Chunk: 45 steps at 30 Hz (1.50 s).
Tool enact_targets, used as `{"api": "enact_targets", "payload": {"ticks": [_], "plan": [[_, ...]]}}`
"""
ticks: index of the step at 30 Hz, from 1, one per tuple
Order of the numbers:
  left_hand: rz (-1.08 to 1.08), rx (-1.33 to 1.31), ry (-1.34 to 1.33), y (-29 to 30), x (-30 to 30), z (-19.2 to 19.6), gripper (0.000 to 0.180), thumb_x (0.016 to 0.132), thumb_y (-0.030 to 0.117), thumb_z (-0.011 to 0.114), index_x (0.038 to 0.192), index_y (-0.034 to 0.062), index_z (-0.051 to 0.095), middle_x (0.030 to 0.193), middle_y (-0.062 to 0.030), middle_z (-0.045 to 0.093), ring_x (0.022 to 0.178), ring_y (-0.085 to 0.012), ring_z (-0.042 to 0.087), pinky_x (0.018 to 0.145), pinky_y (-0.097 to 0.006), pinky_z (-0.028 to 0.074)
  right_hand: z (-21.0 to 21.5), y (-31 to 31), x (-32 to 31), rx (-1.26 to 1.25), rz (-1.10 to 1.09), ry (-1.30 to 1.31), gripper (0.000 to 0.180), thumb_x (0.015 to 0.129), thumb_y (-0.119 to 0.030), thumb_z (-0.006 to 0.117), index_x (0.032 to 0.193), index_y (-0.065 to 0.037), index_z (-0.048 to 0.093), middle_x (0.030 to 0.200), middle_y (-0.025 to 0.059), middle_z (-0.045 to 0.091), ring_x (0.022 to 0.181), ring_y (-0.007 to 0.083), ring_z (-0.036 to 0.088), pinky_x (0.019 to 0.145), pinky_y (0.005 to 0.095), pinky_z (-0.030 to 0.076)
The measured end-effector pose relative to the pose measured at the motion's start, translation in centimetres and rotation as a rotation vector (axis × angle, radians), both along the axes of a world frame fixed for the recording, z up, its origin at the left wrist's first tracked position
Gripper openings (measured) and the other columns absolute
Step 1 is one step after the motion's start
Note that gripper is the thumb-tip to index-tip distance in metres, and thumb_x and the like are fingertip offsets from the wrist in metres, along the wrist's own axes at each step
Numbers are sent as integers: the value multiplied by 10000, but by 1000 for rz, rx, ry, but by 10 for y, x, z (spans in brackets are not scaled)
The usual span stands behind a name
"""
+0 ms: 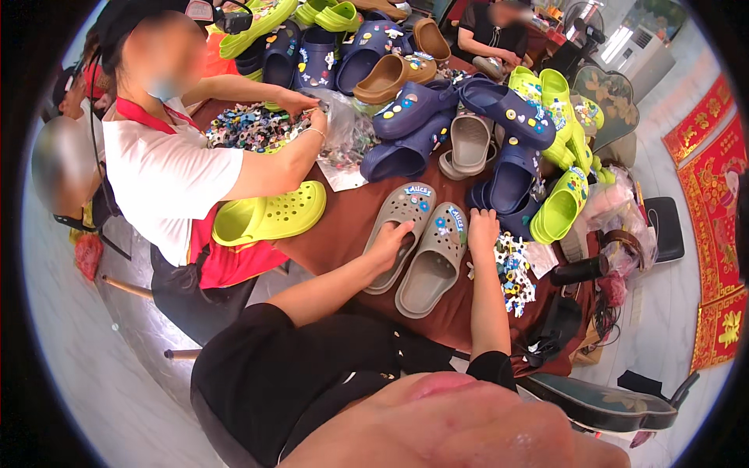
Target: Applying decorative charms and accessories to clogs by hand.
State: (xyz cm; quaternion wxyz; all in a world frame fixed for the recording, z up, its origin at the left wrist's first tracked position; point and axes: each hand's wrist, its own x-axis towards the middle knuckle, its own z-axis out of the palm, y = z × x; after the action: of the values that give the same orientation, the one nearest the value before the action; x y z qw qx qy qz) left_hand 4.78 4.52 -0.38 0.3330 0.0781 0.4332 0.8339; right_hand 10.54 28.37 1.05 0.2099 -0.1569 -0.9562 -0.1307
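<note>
Two grey clogs lie side by side before me, toes pointing away. The left grey clog (398,207) has my left hand (388,246) closed on it, fingers reaching into its foot opening. The right grey clog (427,279) stands beside it. Both carry a blue lettered charm and small flower charms on their toes. My right hand (484,232) lies just right of the right clog, fingers a little apart and pointing away, with nothing visible in them. Close by it spreads a pile of loose shoe charms (516,274), mostly white, with yellow and blue ones.
Decorated navy clogs (505,181) and lime green clogs (559,212) heap up beyond my hands. At the left, a person (175,156) in white handles a charm heap (253,129) beside a lime clog (277,212). Another person sits at the far end. A chair (601,398) stands at right.
</note>
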Motion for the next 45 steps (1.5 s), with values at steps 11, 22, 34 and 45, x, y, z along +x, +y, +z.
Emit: {"api": "enact_targets", "payload": {"ticks": [11, 22, 34, 45], "plan": [[-23, 5, -16, -1, 1, 5, 452, 927, 213, 587, 1302, -5, 460, 1263, -84, 555, 1111, -193, 549, 933, -364, 445, -1, -2, 2, -10, -74, 21, 119, 807, -112, 542, 855, -70, 642, 854, 93, 634, 881, 268, 589, 720, 401, 480], [-19, -36, -59, -3, 6, 14, 382, 933, 222, 573, 1262, 37, 518, 1227, -46, 579, 1092, -162, 537, 914, -351, 423, -6, 5, 11, -54, 21, 49, 126, 804, -94, 525, 853, -70, 639, 844, 105, 619, 868, 287, 583, 722, 402, 478], [8, -8, -69, -6, 9, 15, 380, 932, 200, 581, 1247, -3, 520, 1205, -83, 593, 1062, -181, 570, 903, -354, 450, 62, -54, 31, -818, 185, 482, 93, 780, -22, 678, 867, 4, 664, 820, 145, 647, 733, 284, 629, 670, 354, 482], [66, 47, 31, -16, 33, 42, 387, 919, 122, 584, 1267, -26, 496, 1236, -92, 574, 1114, -186, 556, 952, -328, 429, 75, -109, 46, -1372, 322, 586, 115, 797, 40, 689, 908, 23, 664, 940, 89, 676, 845, 138, 644, 753, 247, 514]]}}
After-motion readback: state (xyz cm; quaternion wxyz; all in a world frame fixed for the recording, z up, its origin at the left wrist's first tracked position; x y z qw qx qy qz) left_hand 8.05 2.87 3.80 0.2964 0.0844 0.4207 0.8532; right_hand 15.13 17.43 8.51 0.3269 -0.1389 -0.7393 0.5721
